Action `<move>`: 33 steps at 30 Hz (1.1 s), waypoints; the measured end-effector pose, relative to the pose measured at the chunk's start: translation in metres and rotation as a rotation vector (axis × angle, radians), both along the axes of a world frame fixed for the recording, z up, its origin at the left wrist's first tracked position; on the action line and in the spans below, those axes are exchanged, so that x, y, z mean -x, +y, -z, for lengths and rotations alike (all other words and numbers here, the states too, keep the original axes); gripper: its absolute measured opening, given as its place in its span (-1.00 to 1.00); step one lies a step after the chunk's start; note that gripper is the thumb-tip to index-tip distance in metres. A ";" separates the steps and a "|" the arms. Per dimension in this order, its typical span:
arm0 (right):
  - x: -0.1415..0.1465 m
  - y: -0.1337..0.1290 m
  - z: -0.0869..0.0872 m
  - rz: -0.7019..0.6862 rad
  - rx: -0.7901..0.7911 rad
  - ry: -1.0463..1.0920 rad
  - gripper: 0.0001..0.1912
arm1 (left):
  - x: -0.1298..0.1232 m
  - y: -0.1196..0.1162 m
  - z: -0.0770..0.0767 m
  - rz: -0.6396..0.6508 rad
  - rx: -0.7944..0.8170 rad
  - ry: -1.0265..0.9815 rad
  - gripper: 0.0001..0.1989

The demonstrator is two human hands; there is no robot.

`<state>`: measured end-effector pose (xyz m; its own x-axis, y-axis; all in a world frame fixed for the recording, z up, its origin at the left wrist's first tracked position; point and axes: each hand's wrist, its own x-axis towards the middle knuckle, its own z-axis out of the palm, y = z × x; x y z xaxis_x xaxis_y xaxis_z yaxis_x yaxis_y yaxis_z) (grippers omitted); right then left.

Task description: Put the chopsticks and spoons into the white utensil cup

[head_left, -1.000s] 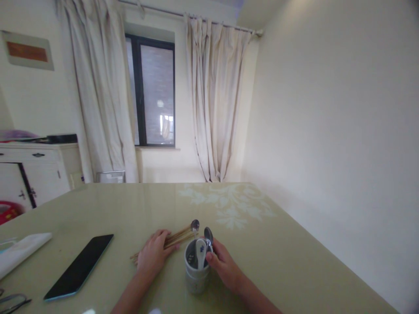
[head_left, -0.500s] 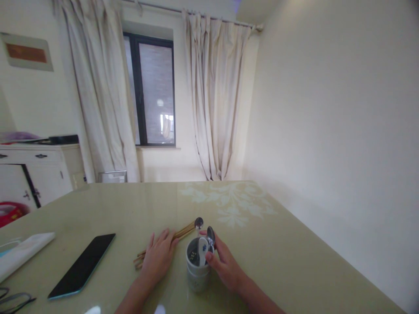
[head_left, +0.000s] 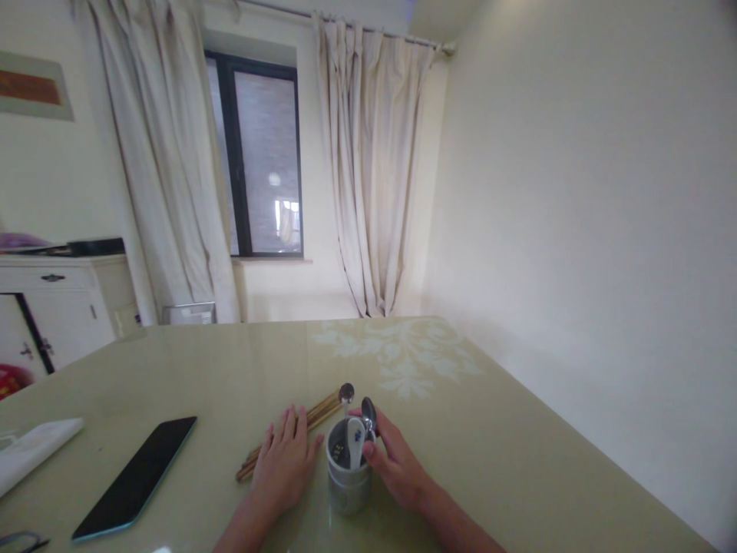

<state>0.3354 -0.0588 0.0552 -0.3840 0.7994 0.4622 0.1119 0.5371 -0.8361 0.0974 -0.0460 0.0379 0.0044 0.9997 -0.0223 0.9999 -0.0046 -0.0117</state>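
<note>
A grey cup (head_left: 348,488) stands upright on the table, holding a white ceramic spoon (head_left: 355,442) with a blue mark and metal spoons, one with its bowl (head_left: 369,413) up at the right rim. Another round metal spoon bowl (head_left: 346,393) rises at the back. My right hand (head_left: 400,461) is closed around the cup's upper right side, thumb at the near rim, a finger reaching behind the spoons. To the left, a bundle of wooden chopsticks (head_left: 324,410) lies slanted on the table. My left hand (head_left: 288,461) rests flat across it, fingers stretched out, hiding its middle.
A black tablet or large phone (head_left: 138,476) lies left of my left hand. Beyond it are a white flat object (head_left: 38,449) and part of a dark cable (head_left: 26,541). The table (head_left: 518,476) runs along a bare wall (head_left: 576,230) at the right.
My left hand has shifted slightly right and flattened, its fingers now straighter over the chopsticks, which lie more evenly together. My right hand stays at the cup. The view has turned slightly right.
</note>
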 end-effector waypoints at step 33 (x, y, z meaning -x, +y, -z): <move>-0.001 0.002 0.004 -0.006 0.005 -0.001 -0.24 | 0.040 0.020 0.015 -0.257 -0.201 -0.334 -0.38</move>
<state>0.3369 -0.0568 0.0507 -0.3895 0.7992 0.4578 0.1094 0.5337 -0.8386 0.0572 -0.0258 0.0231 -0.2703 0.9536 0.1325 0.9174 0.2133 0.3360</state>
